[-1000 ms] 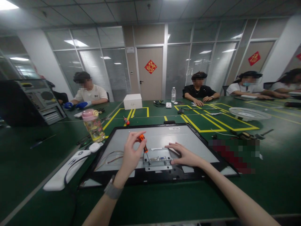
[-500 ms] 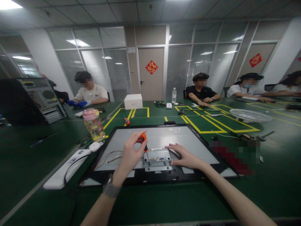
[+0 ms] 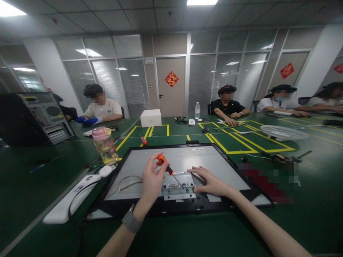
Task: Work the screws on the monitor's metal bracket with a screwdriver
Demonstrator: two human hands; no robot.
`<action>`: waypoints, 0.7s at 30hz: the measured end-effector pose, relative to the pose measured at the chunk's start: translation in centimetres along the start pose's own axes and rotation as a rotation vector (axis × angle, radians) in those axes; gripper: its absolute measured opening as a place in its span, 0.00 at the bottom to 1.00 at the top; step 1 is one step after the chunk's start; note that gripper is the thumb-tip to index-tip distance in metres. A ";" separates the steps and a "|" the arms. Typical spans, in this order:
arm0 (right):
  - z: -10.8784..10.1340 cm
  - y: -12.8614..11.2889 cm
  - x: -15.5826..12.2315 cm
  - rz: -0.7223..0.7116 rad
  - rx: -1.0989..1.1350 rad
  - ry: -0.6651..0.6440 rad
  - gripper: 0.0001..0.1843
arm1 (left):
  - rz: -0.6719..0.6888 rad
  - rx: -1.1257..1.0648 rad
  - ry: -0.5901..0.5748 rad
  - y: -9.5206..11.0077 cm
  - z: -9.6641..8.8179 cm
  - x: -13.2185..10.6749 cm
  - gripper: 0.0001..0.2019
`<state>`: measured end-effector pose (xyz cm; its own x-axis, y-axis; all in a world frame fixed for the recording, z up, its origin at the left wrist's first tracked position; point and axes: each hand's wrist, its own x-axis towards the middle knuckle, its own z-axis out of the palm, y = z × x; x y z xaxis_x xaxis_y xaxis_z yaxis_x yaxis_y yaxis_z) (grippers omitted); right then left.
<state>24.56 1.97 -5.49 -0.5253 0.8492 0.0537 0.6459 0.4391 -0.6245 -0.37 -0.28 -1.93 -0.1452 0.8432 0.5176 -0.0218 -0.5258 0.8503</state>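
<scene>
My left hand [image 3: 154, 178] grips an orange and black screwdriver [image 3: 166, 165] by its handle. The tool slants down to the right, its shaft tip close to the ports on a metal bracket [image 3: 178, 197]; whether it touches a screw is too small to tell. That bracket sits on the grey back of a flat display panel [image 3: 150, 157] with a black frame, lying on the table. My right hand [image 3: 211, 181] rests spread on the bracket's right side, fingers apart, thumb by its corner. Thin wires [image 3: 125, 184] lie on the panel left of my left hand.
Left of the panel are a white power strip [image 3: 66, 200] with a black cable and a pink-lidded bottle [image 3: 105, 146]. A red screwdriver [image 3: 143, 140] and white box [image 3: 150, 118] lie beyond. At right is a white round grille [image 3: 284, 132]. Several people sit across the table.
The screwdriver has gone from nearly upright at the bracket's left side to slanting, its tip now farther right. My right hand stays in about the same place. The view has tilted slightly.
</scene>
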 end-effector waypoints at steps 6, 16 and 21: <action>0.2 0.3 0.0 -0.002 0.004 0.007 0.43 | 0.009 0.024 -0.027 -0.8 1.0 -0.7 0.18; 0.1 0.2 0.1 -0.007 -0.006 0.009 0.44 | 0.091 0.088 -0.077 -1.0 1.3 -1.0 0.15; 0.1 0.0 0.1 0.009 -0.002 0.008 0.44 | 0.143 0.130 -0.096 -1.1 1.3 -1.1 0.14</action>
<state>24.46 2.03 -5.53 -0.5151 0.8554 0.0544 0.6516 0.4321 -0.6235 1.13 -0.53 -3.31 -0.0423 0.7709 0.6355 0.1214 -0.6274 0.7692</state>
